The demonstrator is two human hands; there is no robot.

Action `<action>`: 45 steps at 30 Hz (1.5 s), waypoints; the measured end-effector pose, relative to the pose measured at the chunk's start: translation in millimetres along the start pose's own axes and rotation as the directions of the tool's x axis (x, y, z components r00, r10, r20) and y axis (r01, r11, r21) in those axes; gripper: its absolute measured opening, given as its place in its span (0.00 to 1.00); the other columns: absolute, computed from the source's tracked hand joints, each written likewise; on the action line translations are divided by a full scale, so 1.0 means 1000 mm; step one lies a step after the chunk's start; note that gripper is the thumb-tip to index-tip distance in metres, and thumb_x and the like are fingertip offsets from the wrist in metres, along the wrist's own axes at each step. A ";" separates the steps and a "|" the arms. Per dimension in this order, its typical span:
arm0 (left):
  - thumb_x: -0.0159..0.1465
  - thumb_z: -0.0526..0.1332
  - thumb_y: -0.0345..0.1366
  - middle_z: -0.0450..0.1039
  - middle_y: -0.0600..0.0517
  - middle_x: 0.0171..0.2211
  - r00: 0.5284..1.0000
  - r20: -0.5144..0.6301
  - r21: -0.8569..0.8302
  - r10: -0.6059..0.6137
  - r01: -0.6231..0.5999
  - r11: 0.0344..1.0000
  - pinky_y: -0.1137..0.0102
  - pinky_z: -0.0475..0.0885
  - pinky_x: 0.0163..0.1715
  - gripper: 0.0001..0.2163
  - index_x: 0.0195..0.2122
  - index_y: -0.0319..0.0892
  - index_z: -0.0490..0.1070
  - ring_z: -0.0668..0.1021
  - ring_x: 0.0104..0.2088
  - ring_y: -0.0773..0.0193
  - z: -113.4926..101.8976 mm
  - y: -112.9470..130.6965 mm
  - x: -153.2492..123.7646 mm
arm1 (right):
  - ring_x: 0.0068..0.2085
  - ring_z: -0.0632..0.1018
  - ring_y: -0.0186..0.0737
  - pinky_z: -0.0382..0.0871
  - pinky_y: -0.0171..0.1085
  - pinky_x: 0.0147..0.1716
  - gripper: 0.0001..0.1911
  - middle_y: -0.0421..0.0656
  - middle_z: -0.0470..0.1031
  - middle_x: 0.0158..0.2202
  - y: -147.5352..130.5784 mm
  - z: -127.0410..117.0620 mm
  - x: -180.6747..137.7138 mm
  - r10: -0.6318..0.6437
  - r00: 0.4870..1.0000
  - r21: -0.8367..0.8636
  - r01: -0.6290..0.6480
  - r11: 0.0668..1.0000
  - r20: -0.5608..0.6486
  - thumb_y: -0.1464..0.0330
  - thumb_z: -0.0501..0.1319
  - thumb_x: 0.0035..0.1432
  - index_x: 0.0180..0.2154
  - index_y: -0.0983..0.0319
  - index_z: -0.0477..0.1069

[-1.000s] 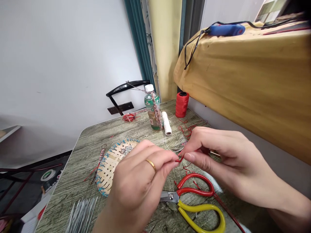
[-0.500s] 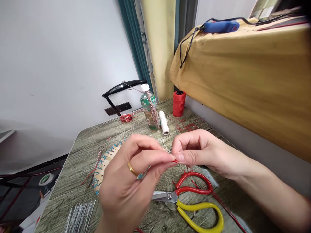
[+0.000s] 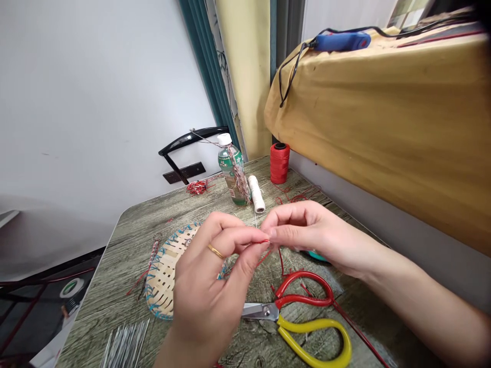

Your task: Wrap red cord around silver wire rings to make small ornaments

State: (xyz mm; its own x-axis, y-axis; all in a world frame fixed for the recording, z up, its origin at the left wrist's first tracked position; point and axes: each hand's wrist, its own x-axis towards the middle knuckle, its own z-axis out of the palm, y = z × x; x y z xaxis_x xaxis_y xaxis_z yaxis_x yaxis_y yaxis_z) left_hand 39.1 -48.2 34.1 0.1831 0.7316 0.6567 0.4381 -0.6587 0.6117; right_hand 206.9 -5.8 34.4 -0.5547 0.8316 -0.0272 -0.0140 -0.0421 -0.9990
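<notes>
My left hand point(image 3: 215, 286), with a gold ring, pinches a thin red thread point(image 3: 273, 254) between thumb and forefinger. My right hand point(image 3: 307, 232) pinches the same thread from the other side, fingertips nearly touching. Loose ends of the thread hang down from the pinch. Both hands hover above a grey wood-grain table point(image 3: 130, 240). Below them lie scissors point(image 3: 303, 314) with one red and one yellow handle loop. A small woven bamboo tray point(image 3: 164, 273) with blue stitching lies under my left hand.
At the table's back stand a green plastic bottle point(image 3: 230, 171), a white thread spool point(image 3: 256, 193) and a red thread spool point(image 3: 279, 162). Metal rods point(image 3: 125, 345) lie at the front left. A yellow-covered ledge point(image 3: 383, 112) with a blue tool point(image 3: 337, 41) rises on the right.
Both hands have shifted slightly left and up while keeping the pinch on the red thread. The view has panned a little, and more thread now hangs below the fingers.
</notes>
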 end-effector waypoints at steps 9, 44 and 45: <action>0.61 0.58 0.24 0.66 0.57 0.33 0.987 -0.018 0.100 -0.163 0.164 0.981 0.78 0.68 0.32 0.07 0.35 0.45 0.70 0.70 0.35 0.71 0.001 0.000 0.001 | 0.29 0.68 0.28 0.65 0.30 0.28 0.08 0.34 0.68 0.30 0.002 0.018 -0.012 -0.411 0.893 -0.328 0.339 0.882 -0.182 0.74 0.61 0.55 0.38 0.59 0.65; 0.57 0.63 0.31 0.66 0.53 0.27 0.590 0.506 -0.547 -0.629 0.783 0.295 0.80 0.66 0.21 0.07 0.23 0.39 0.73 0.65 0.27 0.71 -0.008 -0.007 0.013 | 0.21 0.60 0.22 0.50 0.24 0.15 0.06 0.39 0.69 0.28 -0.008 -0.008 -0.003 0.108 0.992 0.303 -0.122 0.945 0.064 0.74 0.61 0.52 0.24 0.65 0.72; 0.58 0.61 0.31 0.65 0.53 0.27 0.591 0.515 -0.560 -0.621 0.780 0.278 0.79 0.66 0.21 0.07 0.23 0.39 0.72 0.65 0.28 0.70 -0.009 -0.007 0.012 | 0.20 0.56 0.22 0.46 0.24 0.14 0.05 0.38 0.68 0.27 -0.007 -0.010 -0.002 0.143 0.983 0.402 -0.176 0.898 0.112 0.74 0.60 0.52 0.25 0.66 0.71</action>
State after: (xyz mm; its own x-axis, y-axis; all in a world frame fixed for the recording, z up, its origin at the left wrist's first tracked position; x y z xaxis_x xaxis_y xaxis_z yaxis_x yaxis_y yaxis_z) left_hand 30.4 -35.7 41.6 0.2889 0.9320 -0.2190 -0.2279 0.2891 0.9298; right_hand 216.6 -1.4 41.1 -0.6403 0.7501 -0.1653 -0.2498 -0.4069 -0.8786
